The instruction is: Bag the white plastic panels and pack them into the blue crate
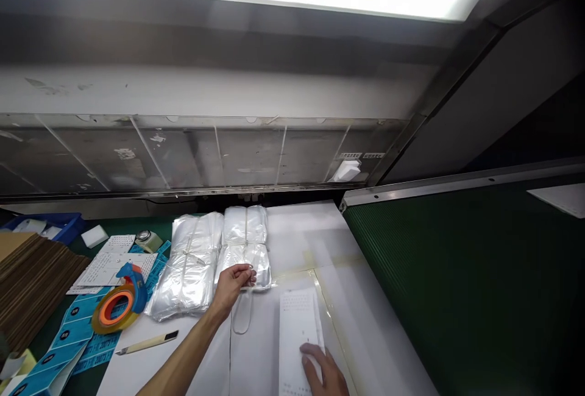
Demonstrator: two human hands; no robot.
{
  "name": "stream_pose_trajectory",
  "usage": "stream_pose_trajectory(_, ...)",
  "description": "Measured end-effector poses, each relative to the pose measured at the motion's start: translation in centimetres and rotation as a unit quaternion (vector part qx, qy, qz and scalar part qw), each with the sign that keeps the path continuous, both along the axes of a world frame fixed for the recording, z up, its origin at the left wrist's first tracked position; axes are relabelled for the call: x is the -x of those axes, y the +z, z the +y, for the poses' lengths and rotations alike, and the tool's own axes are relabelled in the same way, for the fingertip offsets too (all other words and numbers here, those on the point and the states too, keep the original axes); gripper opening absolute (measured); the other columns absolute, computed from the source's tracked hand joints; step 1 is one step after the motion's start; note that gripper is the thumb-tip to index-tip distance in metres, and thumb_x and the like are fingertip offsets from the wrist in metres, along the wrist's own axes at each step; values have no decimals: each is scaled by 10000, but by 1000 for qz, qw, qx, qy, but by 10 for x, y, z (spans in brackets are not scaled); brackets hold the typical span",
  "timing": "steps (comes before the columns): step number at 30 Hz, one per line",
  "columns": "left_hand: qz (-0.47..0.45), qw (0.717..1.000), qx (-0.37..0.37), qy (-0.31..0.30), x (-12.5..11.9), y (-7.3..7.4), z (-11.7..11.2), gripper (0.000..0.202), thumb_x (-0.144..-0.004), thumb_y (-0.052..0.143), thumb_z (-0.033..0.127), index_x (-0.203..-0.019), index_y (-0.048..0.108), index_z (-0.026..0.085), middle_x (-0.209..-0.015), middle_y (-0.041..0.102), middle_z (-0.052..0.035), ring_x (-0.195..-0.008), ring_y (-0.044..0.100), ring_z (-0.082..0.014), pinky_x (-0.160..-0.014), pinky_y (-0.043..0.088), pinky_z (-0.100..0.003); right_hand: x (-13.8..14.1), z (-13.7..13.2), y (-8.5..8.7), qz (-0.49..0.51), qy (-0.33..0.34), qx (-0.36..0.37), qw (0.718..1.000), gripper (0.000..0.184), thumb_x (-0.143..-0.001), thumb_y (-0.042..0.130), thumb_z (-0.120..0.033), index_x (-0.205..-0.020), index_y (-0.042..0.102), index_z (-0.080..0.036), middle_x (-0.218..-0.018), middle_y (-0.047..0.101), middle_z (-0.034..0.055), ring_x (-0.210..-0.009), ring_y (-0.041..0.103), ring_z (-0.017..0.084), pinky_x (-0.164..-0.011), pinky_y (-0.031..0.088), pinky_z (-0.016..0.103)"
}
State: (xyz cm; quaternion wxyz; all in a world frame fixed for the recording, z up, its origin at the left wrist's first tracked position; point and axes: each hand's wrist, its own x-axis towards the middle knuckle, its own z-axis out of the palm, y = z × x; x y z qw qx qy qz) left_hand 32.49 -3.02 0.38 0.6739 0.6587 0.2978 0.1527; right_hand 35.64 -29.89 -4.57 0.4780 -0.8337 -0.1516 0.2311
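Note:
My left hand (232, 288) reaches forward and pinches the near edge of a bundle of clear plastic bags (245, 243) on the white work surface (356, 323). A second, larger bundle of clear bags (188, 268) lies just to its left. A single clear bag (242, 317) hangs down flat below my left hand. My right hand (322, 371) lies flat at the bottom edge, fingers stretched out on a long white label sheet (297, 329).
A tape dispenser with an orange roll (119, 304) and a utility knife (146, 343) lie at the left, among blue labels (68, 335) and white printed sheets (109, 265). Brown cardboard (31, 286) is stacked far left. A green conveyor belt (475, 286) runs along the right.

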Motion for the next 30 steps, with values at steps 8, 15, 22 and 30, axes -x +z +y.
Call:
stream_pose_trajectory(8, -40, 975, 212, -51, 62, 57, -77, 279, -769, 656, 333, -947, 628, 121, -874, 708, -115, -842, 656, -213, -794, 511, -339, -2, 51, 120, -98, 152, -30, 983, 215, -833, 517, -436, -925, 655, -299, -899, 610, 0, -820, 596, 169, -732, 462, 258)
stream_pose_trajectory(15, -19, 966, 243, 81, 97, 49, -100, 331, -720, 699, 369, -918, 635, 112, -906, 708, -138, -864, 664, -254, -802, 532, -392, 22, 49, 105, -197, 224, 52, 953, 296, -923, 354, -324, -866, 639, -268, -854, 566, 9, -646, 575, 123, -571, 390, 219)
stream_pose_trajectory(22, -28, 961, 265, 69, 106, 53, -117, 443, -721, 708, 349, -1105, 593, 161, -1108, 644, -122, -1021, 607, -245, -877, 510, -364, 35, 49, 104, -259, 207, 124, 935, 306, -938, 296, -330, -814, 562, -245, -821, 546, 10, -534, 510, 106, -494, 311, 221)
stream_pose_trajectory(30, -74, 951, 292, 61, 106, 51, -121, 214, -777, 649, 324, -806, 659, 112, -807, 670, -94, -772, 619, -182, -829, 505, -375, 39, 39, 116, -140, 188, 72, 969, 281, -867, 440, -483, -956, 610, -278, -918, 567, 27, -725, 591, 168, -628, 426, 265)
